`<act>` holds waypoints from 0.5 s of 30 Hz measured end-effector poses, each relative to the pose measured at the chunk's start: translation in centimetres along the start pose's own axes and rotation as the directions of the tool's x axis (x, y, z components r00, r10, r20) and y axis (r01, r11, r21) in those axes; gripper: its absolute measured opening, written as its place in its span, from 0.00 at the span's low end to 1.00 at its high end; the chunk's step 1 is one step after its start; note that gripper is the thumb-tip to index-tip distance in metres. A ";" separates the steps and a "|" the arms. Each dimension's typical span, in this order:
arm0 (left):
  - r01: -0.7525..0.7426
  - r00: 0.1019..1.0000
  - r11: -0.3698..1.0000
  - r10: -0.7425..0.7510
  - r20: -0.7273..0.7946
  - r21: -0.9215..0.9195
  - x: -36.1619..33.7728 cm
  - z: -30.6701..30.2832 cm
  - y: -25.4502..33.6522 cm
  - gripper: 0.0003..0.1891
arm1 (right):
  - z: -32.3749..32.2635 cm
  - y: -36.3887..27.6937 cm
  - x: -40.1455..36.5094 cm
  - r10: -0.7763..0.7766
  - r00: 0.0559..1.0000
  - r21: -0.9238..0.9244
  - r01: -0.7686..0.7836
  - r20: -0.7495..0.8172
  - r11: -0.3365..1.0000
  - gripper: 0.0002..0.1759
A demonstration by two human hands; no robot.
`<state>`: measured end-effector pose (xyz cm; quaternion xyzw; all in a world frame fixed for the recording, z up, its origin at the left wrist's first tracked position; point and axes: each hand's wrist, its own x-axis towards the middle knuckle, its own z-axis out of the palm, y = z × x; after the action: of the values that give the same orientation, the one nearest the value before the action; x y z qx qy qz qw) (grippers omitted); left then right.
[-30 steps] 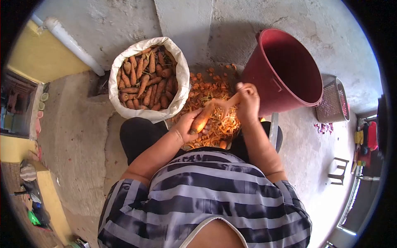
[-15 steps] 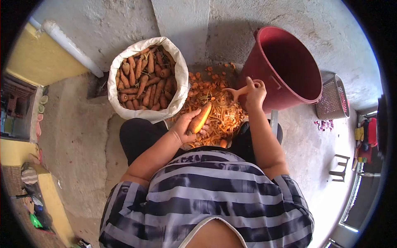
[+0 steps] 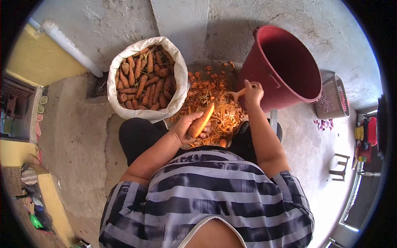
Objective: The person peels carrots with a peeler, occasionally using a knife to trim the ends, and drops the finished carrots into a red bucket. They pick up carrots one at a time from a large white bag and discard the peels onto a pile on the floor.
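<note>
A partly peeled carrot (image 3: pixel 202 122) lies tilted in my left hand (image 3: pixel 186 126), whose fingers wrap round its lower end; a bright orange strip shows along its side. My right hand (image 3: pixel 254 95) grips the handle of an orange-brown peeler (image 3: pixel 236 94), its head pointing left, a short way above and right of the carrot and apart from it. Beneath both hands, a heap of carrot peelings (image 3: pixel 227 118) covers the floor between my legs, with cut carrot ends (image 3: pixel 204 84) scattered at its far side.
A white sack (image 3: pixel 116 105) full of unpeeled carrots stands at the left by the wall. To the right is a large dark red bucket (image 3: pixel 260 70), with a perforated basket (image 3: pixel 329 99) beyond it. Farther right, a chair (image 3: pixel 340 167) is visible.
The carrot has turned in my left hand, and its angle and exposed orange side look different. My right hand with the peeler has shifted slightly left and down.
</note>
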<state>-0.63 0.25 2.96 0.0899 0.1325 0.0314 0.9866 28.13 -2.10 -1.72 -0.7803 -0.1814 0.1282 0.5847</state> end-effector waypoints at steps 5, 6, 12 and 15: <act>-0.057 0.977 0.997 0.066 -0.204 0.049 0.7 -0.7 0.6 0.16 | -0.5 -8.8 -7.8 -0.065 0.985 0.447 -0.013 0.158 0.894 0.10; -0.047 0.976 0.999 0.050 -0.213 0.018 1.1 -0.8 0.5 0.16 | -0.2 -9.8 -9.9 -0.083 0.962 0.499 -0.059 0.258 0.865 0.10; -0.026 0.991 0.999 0.029 -0.132 0.026 1.5 0.2 -0.3 0.17 | 0.6 -9.9 -10.9 -0.054 0.891 0.342 -0.117 0.451 0.932 0.08; 0.058 0.997 0.998 -0.060 -0.054 -0.025 1.1 -0.1 -0.7 0.15 | 1.0 -5.4 -3.7 -0.016 0.971 0.219 -0.039 0.240 0.975 0.08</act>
<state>0.44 -0.34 2.50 0.0738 0.1618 0.0062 0.9840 23.64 -1.54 3.15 -0.6898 -0.2308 0.2446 0.6411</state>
